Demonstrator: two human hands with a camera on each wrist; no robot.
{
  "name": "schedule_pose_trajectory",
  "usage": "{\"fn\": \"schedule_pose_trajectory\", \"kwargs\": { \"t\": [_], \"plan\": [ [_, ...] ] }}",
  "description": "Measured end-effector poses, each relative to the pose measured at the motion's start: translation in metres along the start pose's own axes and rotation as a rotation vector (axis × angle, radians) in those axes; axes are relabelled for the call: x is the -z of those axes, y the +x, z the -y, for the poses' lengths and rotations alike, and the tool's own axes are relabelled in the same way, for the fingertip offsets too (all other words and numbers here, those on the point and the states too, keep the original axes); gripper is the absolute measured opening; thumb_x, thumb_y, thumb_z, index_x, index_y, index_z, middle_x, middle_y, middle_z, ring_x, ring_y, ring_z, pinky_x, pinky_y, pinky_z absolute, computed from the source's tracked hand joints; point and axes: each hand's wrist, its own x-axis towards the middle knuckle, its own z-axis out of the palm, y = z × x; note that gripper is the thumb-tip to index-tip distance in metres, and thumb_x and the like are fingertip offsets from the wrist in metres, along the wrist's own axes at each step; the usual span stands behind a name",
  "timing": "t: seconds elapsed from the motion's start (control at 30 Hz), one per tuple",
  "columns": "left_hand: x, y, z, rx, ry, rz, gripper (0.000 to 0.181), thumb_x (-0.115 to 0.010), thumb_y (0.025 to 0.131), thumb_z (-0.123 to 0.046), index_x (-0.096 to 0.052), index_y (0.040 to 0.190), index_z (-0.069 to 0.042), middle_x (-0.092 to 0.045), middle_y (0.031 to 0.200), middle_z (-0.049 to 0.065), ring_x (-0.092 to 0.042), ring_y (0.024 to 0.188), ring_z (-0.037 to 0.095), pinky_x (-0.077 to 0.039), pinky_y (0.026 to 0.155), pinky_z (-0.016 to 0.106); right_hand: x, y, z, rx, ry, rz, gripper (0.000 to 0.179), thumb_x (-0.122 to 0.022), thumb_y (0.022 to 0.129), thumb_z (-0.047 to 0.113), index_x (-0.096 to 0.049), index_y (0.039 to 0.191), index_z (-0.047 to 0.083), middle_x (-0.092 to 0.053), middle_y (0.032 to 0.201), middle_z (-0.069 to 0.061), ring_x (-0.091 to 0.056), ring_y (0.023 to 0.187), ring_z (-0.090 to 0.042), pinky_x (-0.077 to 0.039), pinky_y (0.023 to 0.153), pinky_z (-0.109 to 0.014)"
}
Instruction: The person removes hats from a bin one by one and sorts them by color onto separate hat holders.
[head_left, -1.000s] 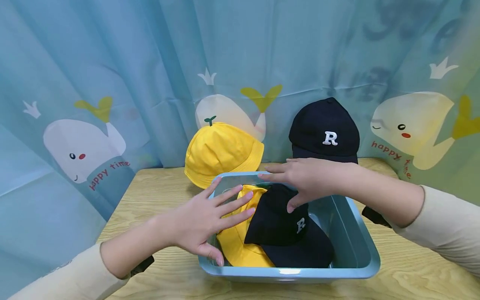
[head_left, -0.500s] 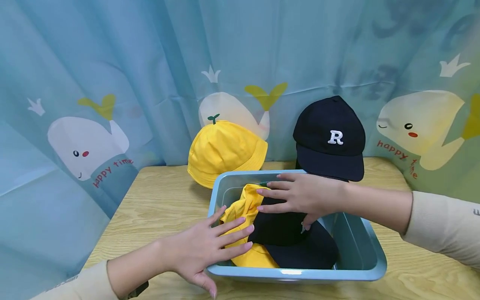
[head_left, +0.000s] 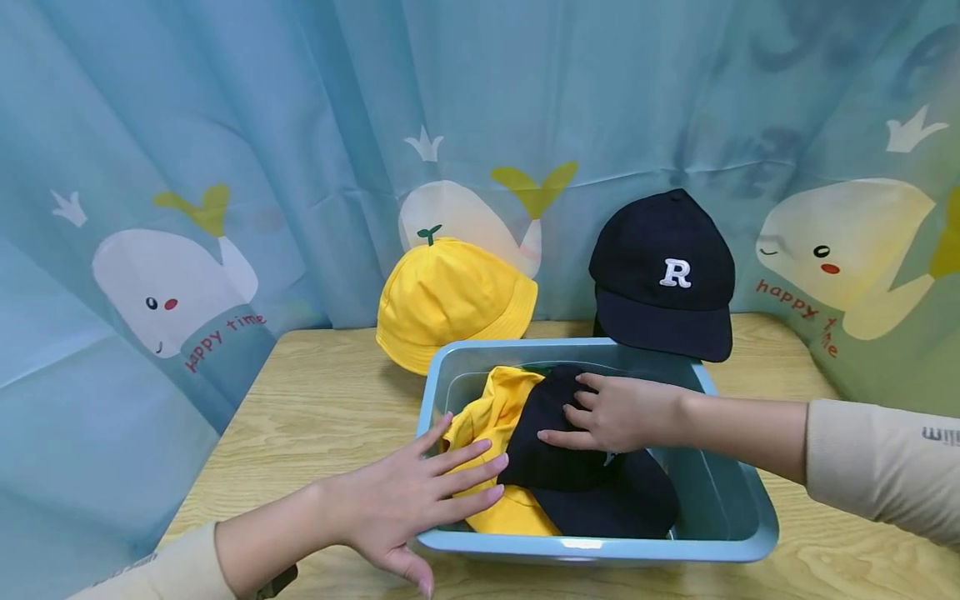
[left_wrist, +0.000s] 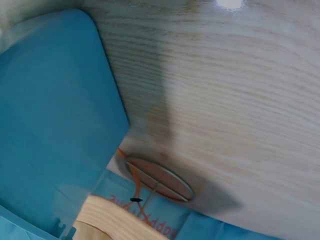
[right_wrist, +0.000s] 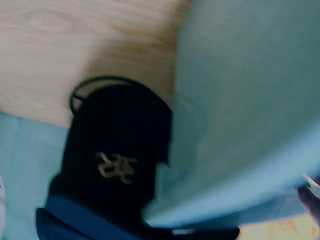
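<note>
In the head view a yellow bucket hat and a black baseball cap lie side by side in a blue plastic bin. My left hand has its fingers spread over the bin's front left corner, overlapping the yellow hat, thumb outside the rim. Reaching in from the right, my right hand has its bent fingers right at the black cap's crown and partly covers its white letter. In the left wrist view only the bin's outer wall shows, not the hand. The right wrist view catches fingertips at its edge.
Behind the bin, a second yellow hat with a green sprout stands at left. A second black cap with a white R stands at right. The wood-grain table backs onto a blue whale-print curtain.
My right hand has come down from above the bin's back rim onto the black cap, its fingers bending. My left hand has moved slightly down, its thumb now outside the front rim.
</note>
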Motion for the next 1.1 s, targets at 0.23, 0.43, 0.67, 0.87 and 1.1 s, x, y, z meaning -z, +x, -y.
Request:
{"fn": "schedule_pose_trajectory", "kwargs": {
  "t": [0.23,0.43,0.67,0.87,1.1],
  "plan": [
    [0.000,0.000,0.001,0.002,0.002,-0.004,0.088,-0.009,0.092,-0.068,-0.028,0.148,-0.004,-0.020,0.156,0.016,-0.019,0.143,0.035,-0.018,0.103,0.069,-0.010,-0.001,0.008,0.051,-0.051,-0.101,0.059,-0.065,0.089,0.035,-0.035,0.139,0.025,-0.063,0.102,0.003,-0.065,0.087,-0.012,-0.054,0.076,-0.025],
    [0.001,0.002,0.002,0.009,0.016,0.007,0.088,-0.004,0.091,-0.068,-0.030,0.148,-0.005,-0.020,0.156,0.015,-0.019,0.143,0.035,-0.022,0.101,0.069,-0.014,-0.009,0.011,0.112,-0.064,-0.152,0.058,-0.072,0.083,0.026,-0.042,0.132,0.026,-0.061,0.091,0.004,-0.062,0.076,-0.011,-0.053,0.064,-0.023],
    [0.000,0.001,0.001,0.011,-0.003,-0.015,0.087,-0.005,0.092,-0.067,-0.026,0.149,-0.005,-0.026,0.154,0.018,-0.022,0.141,0.037,-0.018,0.104,0.068,-0.015,-0.013,0.012,0.162,-0.081,-0.274,0.035,-0.072,0.082,0.023,-0.060,0.115,0.023,-0.063,0.083,0.006,-0.054,0.066,-0.009,-0.048,0.060,-0.020],
    [-0.002,0.002,0.000,0.016,-0.020,-0.015,0.087,-0.007,0.092,-0.067,-0.027,0.149,-0.004,-0.025,0.154,0.018,-0.018,0.143,0.037,-0.003,0.110,0.065,-0.004,-0.021,0.008,0.158,-0.116,-0.340,0.031,-0.070,0.083,0.026,-0.059,0.112,0.022,-0.063,0.090,0.005,-0.053,0.073,-0.013,-0.044,0.065,-0.023],
    [-0.003,0.001,-0.001,0.022,0.009,-0.032,0.087,-0.005,0.093,-0.066,-0.031,0.147,-0.004,-0.028,0.152,0.019,-0.025,0.140,0.037,-0.017,0.105,0.068,0.009,-0.039,-0.007,0.104,-0.200,-0.412,0.050,-0.013,0.096,-0.006,-0.052,0.116,0.018,-0.060,0.092,-0.001,-0.055,0.078,-0.016,-0.044,0.068,-0.027]
  ]
}}
